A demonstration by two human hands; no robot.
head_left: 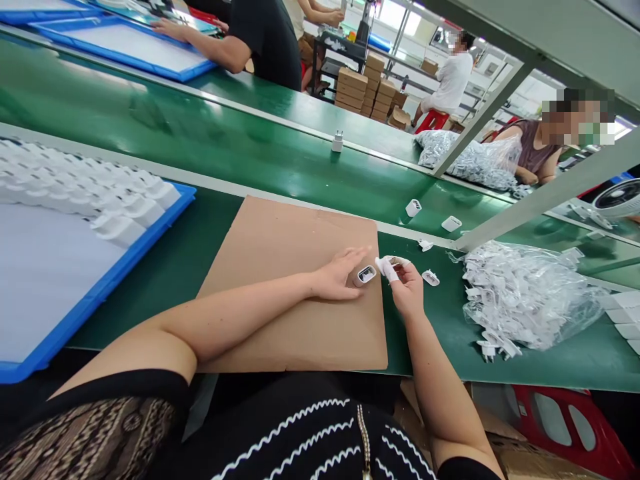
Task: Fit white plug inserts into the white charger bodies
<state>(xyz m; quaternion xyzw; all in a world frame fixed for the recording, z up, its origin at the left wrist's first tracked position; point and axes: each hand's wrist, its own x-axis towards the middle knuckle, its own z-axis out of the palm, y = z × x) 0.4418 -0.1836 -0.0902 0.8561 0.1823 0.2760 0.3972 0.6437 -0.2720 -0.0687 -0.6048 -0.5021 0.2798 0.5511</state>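
My left hand point(338, 275) rests on a brown cardboard sheet point(295, 240), its thumb and long fingers on either side of a white charger housing point(367, 275). The housing's open end faces up, with dark parts inside. Just right of it, my right hand point(406, 285) is closed in a pinch, with white coverings on its fingertips. Anything between those fingertips is too small to make out. Near my right hand lie a loose white plug piece point(431, 278) and another plug piece point(425, 245) on the green table.
A plastic bag of white plug pieces point(525, 293) lies at right. Left is a blue-rimmed tray point(100, 300) with rows of white housings point(120, 227). Chargers stand on the green belt point(280, 160), one a plug charger point(337, 141). A metal post point(500, 213) slants at right. Co-workers sit beyond.
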